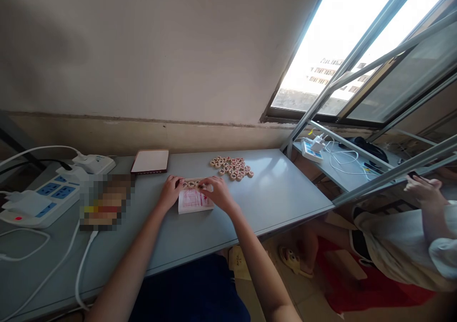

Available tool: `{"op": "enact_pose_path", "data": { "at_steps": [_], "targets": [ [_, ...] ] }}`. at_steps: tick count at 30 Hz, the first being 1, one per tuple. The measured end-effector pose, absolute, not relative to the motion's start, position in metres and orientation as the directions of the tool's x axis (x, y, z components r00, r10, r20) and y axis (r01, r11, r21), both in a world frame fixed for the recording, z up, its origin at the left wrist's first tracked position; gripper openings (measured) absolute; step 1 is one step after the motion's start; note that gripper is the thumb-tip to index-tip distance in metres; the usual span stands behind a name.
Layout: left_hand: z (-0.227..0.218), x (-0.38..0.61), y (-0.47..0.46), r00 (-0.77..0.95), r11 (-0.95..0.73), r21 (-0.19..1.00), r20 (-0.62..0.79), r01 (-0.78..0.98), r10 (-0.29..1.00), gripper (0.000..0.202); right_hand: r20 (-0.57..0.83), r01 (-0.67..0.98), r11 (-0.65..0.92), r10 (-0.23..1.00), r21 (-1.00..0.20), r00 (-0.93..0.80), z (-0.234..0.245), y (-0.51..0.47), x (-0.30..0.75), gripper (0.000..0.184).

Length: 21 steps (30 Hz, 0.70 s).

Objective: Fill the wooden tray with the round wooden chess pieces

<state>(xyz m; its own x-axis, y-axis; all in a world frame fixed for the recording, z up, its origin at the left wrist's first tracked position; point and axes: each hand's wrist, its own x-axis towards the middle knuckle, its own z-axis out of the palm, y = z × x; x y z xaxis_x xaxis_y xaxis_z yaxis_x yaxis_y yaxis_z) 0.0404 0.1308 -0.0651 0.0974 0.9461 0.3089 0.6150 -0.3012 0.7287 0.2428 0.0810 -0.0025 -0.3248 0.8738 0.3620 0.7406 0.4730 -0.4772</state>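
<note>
A shallow open box (195, 208) with a white, pink-marked inside lies on the desk in front of me. Along its far side runs a row of round wooden Chinese chess pieces (190, 185). My left hand (170, 192) grips the box's left far corner with bent fingers. At the right end of the row, my right hand (218, 192) has its fingers pinched on a chess piece, partly hidden by the fingertips. Behind and to the right is a loose cluster of chess pieces (233, 166) with black and red characters.
A box lid (150, 161) lies near the wall on the grey desk (271, 193). Power strips (46, 193), white cables and a blurred-out object (107, 203) occupy the left side. A metal frame (314, 107) stands right; beyond it sits another person (400, 236) holding a dark object.
</note>
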Motion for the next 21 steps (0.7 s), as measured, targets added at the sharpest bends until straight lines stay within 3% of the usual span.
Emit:
{"op": "enact_pose_path", "data": {
  "at_steps": [3,8,13,15,19,21],
  "targets": [
    [-0.066,0.038,0.132,0.118,-0.315,0.744,0.307,0.589,0.944,0.033,0.349,0.691,0.614,0.788,-0.382,-0.507,-0.007,0.087,0.211,0.007],
    [-0.064,0.035,0.131,0.174,-0.349,0.749,0.305,0.564,0.936,0.035,0.354,0.778,0.603,0.777,-0.176,-0.521,-0.015,0.09,0.192,0.012],
    [-0.064,0.033,0.13,0.226,-0.362,0.748,0.283,0.557,0.932,0.033,0.389,0.778,0.611,0.759,-0.15,-0.521,-0.014,0.091,0.204,0.015],
    [-0.064,0.033,0.13,0.234,-0.354,0.74,0.267,0.571,0.935,0.034,0.428,0.832,0.52,0.808,-0.193,-0.406,-0.015,0.095,0.219,0.016],
    [-0.062,0.032,0.129,0.255,-0.341,0.729,0.231,0.593,0.939,0.035,0.468,0.957,0.137,0.884,-0.254,-0.002,-0.021,0.107,0.261,0.025],
    [-0.062,0.032,0.129,0.258,-0.33,0.733,0.215,0.595,0.942,0.034,0.442,0.975,0.065,0.896,-0.212,0.037,-0.026,0.109,0.279,0.03]
  ]
}}
